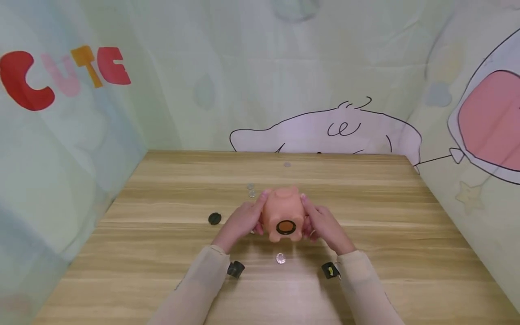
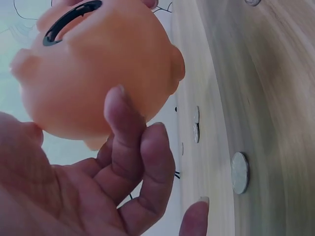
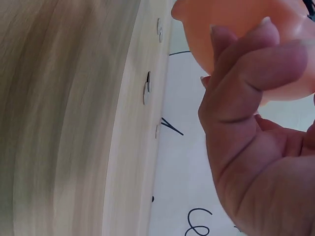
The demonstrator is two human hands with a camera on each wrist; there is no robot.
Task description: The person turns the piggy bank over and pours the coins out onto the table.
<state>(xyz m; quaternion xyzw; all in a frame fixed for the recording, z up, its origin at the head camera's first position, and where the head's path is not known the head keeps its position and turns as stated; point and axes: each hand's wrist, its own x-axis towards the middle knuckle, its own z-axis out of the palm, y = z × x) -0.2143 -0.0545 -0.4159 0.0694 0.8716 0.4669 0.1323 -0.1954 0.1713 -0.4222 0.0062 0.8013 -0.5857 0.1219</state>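
A pink piggy bank (image 1: pixel 281 205) is held up over the table between both hands, its underside with the stubby feet facing the head camera. A round opening with a black rim (image 1: pixel 286 221) shows in that underside, uncovered. My left hand (image 1: pixel 245 220) grips the bank's left side, and its curled fingers show in the left wrist view. Opposite, my right hand (image 1: pixel 323 224) holds the right side, thumb near the top and fingers bent against the body in the right wrist view. A clear-looking silver coin (image 1: pixel 280 258) lies on the table just in front of the bank.
Left of the left hand lies a round black cap (image 1: pixel 214 218). More coins (image 1: pixel 252 193) lie behind that hand, and another coin (image 1: pixel 287 164) is near the table's back edge. Printed cloth (image 1: pixel 183 90) hangs around the wooden table (image 1: pixel 406 253).
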